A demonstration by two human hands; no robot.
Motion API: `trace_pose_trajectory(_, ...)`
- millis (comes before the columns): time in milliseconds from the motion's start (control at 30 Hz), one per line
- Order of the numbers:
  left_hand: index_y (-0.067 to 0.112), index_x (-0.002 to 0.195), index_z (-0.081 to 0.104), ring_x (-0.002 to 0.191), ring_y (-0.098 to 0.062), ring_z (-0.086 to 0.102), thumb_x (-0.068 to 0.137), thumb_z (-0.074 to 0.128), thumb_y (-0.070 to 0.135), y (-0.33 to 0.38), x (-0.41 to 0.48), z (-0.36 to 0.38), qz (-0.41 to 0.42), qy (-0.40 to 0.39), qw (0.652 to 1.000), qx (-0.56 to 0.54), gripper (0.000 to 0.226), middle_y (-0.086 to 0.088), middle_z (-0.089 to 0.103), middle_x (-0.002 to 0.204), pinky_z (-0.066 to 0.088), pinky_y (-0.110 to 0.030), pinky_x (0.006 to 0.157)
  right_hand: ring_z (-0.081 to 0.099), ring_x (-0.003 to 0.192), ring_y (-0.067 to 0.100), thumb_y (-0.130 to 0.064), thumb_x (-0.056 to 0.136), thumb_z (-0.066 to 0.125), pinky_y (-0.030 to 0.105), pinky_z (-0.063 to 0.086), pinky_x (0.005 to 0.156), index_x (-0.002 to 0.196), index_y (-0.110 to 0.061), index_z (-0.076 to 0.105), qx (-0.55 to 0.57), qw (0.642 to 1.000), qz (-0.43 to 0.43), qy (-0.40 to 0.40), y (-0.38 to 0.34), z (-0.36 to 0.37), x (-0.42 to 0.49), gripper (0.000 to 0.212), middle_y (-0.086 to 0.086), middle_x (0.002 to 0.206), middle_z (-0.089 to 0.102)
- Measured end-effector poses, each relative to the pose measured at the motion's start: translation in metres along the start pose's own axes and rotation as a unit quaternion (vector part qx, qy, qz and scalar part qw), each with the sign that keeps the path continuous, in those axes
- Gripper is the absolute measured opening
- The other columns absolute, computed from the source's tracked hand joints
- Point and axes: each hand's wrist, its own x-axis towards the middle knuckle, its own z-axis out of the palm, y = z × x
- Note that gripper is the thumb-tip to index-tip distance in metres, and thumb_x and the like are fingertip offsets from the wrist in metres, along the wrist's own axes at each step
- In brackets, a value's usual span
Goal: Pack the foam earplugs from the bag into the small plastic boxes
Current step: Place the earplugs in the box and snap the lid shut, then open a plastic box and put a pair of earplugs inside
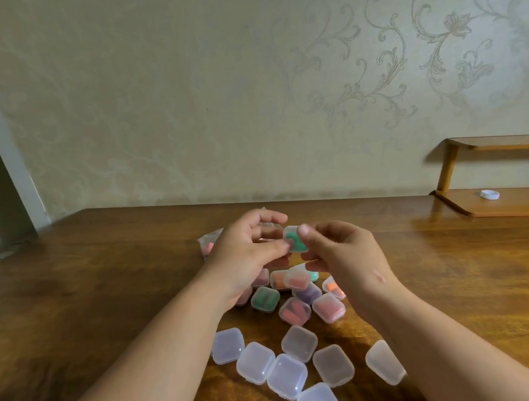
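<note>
Between left hand [245, 251], right hand [342, 251]: box [294, 239]

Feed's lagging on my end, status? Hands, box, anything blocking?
Left hand and right hand both pinch one box, green plugs inside; lid unclear. Filled boxes piled below, empty boxes nearer. Nothing in the way.

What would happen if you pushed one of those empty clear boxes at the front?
The empty clear box probably slides easily: it lies flat on the glossy wooden table. Low and square, it seems unlikely to roll or tip. Thin, hollow plastic suggests it is very light.
</note>
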Motion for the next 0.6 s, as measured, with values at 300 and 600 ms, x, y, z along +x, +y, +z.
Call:
trace_pose_trajectory(300,0.028,0.097,0.067,0.09,-0.016,0.066,0.095,0.063,0.012,-0.005,0.012,-0.008,0.005,0.126,0.992,0.028,0.017,0.0,0.068,0.097,0.052,-0.027,0.067,0.061,0.078,0.014,-0.035,0.086,0.07,0.031,0.053,0.066,0.091,-0.025,0.067,-0.103,0.991,0.003,0.08,0.0,-0.018,0.014,0.012,-0.004,0.084,0.066)
trace_pose_trajectory(600,0.032,0.09,0.06,0.095,-0.014,0.064,0.089,0.058,-0.006,-0.027,0.029,-0.026,-0.078,0.217,0.961,0.154,0.038,0.007,0.062,0.098,0.061,-0.039,0.081,0.059,0.072,0.01,-0.038,0.083,0.073,0.024,0.046,0.053,0.091,-0.023,0.062,-0.287,0.955,0.065,0.031,0.006,-0.021,0.018,0.02,-0.004,0.087,0.064)
